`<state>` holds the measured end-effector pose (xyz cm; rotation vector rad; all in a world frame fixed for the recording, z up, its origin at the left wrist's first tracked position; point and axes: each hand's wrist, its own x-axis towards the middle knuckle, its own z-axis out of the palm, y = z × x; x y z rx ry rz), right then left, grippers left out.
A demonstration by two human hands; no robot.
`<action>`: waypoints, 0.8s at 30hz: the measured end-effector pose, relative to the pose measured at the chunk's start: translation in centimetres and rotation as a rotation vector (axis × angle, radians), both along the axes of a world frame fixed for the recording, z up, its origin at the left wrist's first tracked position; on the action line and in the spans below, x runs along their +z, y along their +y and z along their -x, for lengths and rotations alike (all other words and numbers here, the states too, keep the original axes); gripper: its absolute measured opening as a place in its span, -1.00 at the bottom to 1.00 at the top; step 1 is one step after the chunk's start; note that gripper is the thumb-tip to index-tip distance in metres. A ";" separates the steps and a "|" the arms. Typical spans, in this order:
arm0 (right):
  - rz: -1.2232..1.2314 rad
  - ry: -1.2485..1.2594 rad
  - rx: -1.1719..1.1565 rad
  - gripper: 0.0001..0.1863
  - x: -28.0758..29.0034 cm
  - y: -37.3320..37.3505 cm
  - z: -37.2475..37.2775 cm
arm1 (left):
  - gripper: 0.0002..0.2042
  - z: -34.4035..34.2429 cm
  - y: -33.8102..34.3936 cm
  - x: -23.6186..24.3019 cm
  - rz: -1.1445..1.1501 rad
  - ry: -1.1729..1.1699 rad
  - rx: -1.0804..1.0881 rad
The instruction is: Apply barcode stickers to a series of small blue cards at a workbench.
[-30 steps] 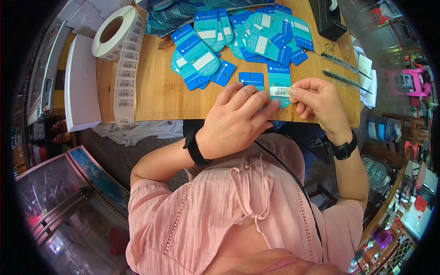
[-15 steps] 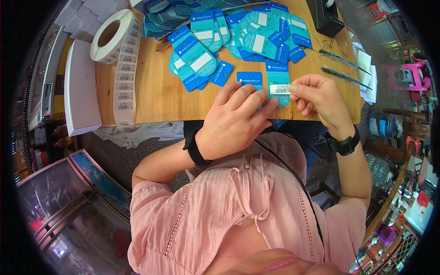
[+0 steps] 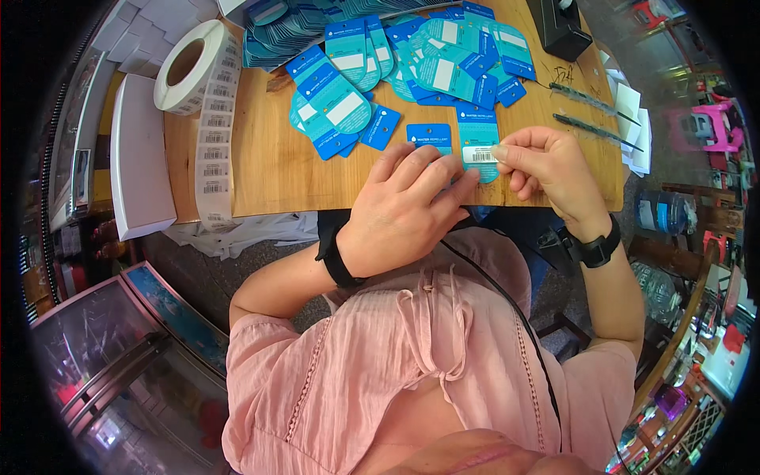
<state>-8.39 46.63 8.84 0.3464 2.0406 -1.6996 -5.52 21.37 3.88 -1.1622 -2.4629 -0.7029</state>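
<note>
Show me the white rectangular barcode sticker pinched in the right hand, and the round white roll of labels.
White rectangular barcode sticker [image 3: 478, 154]: head view, its printed face.
Round white roll of labels [image 3: 207, 67]: head view, its flat side.

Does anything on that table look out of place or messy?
The loose cards lie in an untidy heap, overlapping at mixed angles, and the label strip runs past the front edge of the table instead of lying fully on top. I see no spill.
</note>
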 end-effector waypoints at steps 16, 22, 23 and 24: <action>-0.787 0.578 0.162 -0.71 -0.1 0.3 -1.2 | -0.51 0.2 0.1 0.6 0.040 -0.026 -0.031; -1.032 1.150 0.608 -0.22 -2.0 1.2 -3.9 | -0.55 0.1 0.2 0.2 0.043 0.032 -0.002; -1.032 1.158 0.612 -0.22 -2.3 1.4 -4.4 | -0.54 0.1 0.3 0.2 0.037 0.028 -0.003; -0.965 1.079 0.588 -0.11 -2.7 1.5 -4.8 | -0.54 0.1 0.3 0.3 0.031 0.025 -0.003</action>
